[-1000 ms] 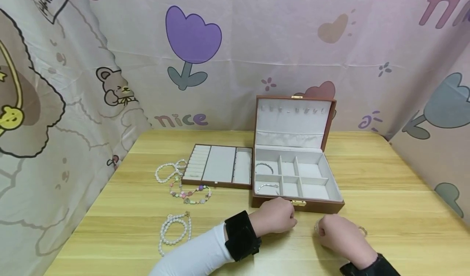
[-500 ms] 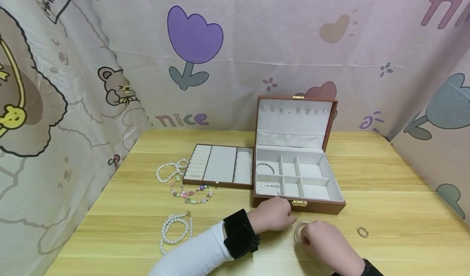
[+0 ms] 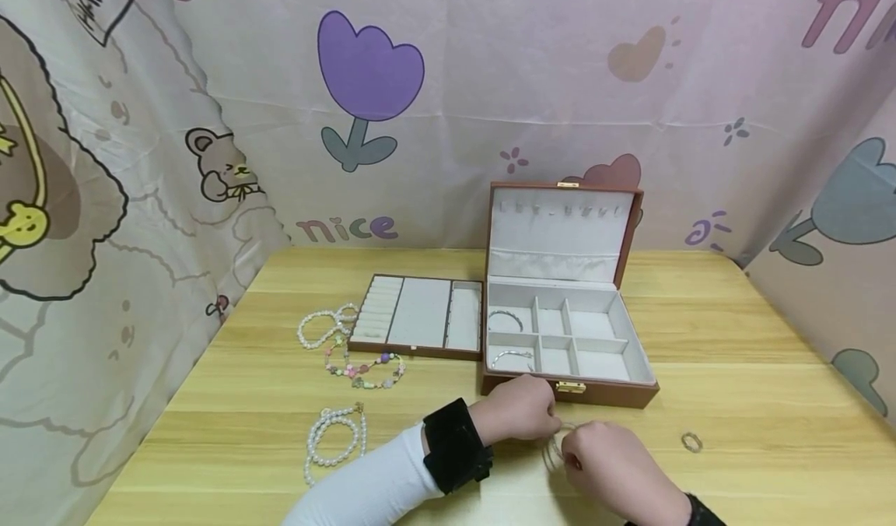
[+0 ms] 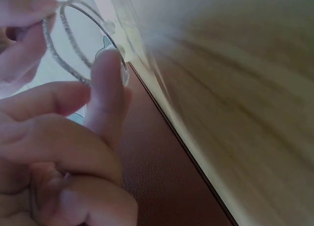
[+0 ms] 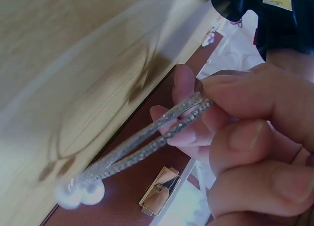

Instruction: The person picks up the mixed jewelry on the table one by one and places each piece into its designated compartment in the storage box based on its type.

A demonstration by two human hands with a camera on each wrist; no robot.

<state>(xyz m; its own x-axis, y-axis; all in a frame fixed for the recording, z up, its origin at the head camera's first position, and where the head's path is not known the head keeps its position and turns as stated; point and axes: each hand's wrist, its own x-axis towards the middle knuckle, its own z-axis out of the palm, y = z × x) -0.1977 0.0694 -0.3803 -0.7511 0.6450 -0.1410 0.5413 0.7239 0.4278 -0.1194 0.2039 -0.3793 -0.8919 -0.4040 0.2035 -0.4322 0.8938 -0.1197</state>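
A thin double-strand sparkly bangle bracelet (image 3: pixel 551 454) is held between both hands, in front of an open brown jewelry box (image 3: pixel 616 394). My right hand (image 3: pixel 616 464) pinches one side of it. In the left wrist view, the thumb and index finger of my left hand (image 4: pixel 64 142) close on the bangle's other side. The right wrist view shows white pearl-like ends (image 5: pixel 81 192) on the bangle and its glittery strands. The box's left compartments hold a silver bracelet (image 3: pixel 507 317) at the back and another silver bracelet (image 3: pixel 512 355) at the front.
Left of the box lies a divided tray (image 3: pixel 416 349) with ring rolls. A pearl strand (image 3: pixel 318 313), a colourful bead strand (image 3: pixel 360 370) and another pearl strand (image 3: pixel 336 436) lie further left. A small ring-shaped piece (image 3: pixel 691 442) rests on the table (image 3: pixel 756 401) at right.
My right hand has moved left with the bangle, away from the small ring-shaped piece, until it meets my left hand. The left hand has stayed near the box's front edge.
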